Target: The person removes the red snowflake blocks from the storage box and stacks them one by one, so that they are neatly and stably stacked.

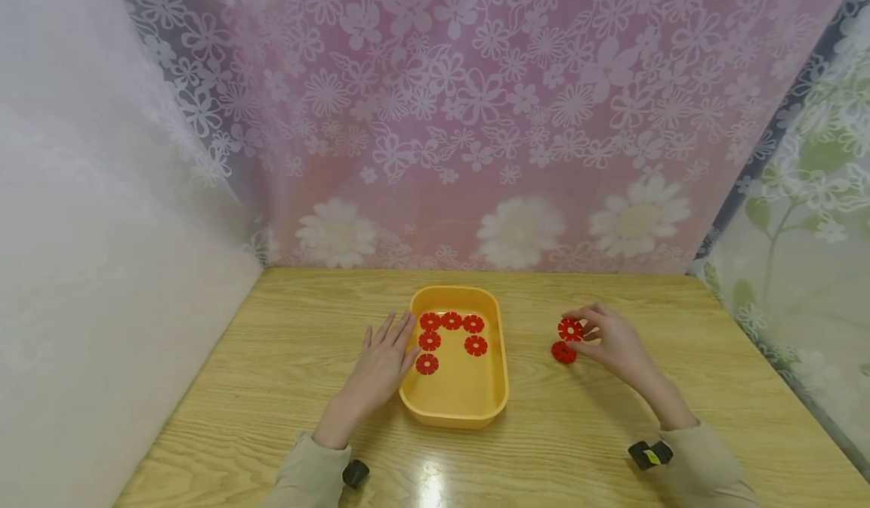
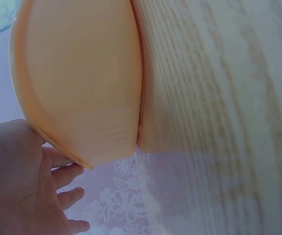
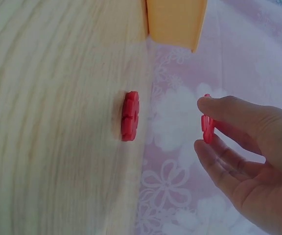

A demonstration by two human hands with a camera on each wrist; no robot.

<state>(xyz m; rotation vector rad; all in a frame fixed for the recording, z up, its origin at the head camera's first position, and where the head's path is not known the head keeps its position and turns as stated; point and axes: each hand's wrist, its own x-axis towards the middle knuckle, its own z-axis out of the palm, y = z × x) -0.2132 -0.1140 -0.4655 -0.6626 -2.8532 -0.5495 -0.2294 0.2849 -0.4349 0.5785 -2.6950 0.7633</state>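
Note:
A yellow plastic tray (image 1: 454,422) stands on the table with several red notched interlocking discs (image 1: 429,340) laid out inside it. My left hand (image 1: 383,361) lies along its left side, fingers straight and touching the rim; the left wrist view shows these fingers at the tray's edge (image 2: 82,73). To the right of the tray, my right hand (image 1: 612,340) pinches one red notched disc (image 1: 571,330) between thumb and fingertips, held on edge in the right wrist view (image 3: 208,128). Just below it, a thick red notched piece (image 3: 130,116), like stacked discs, lies flat on the wood.
The light wooden table (image 1: 285,387) reaches back to a pink flowered curtain (image 1: 435,153). A white hanging sheet (image 1: 122,229) borders the left side, and a green-leaf patterned one (image 1: 802,266) the right. Dark wrist devices (image 1: 650,455) sit at the sleeves.

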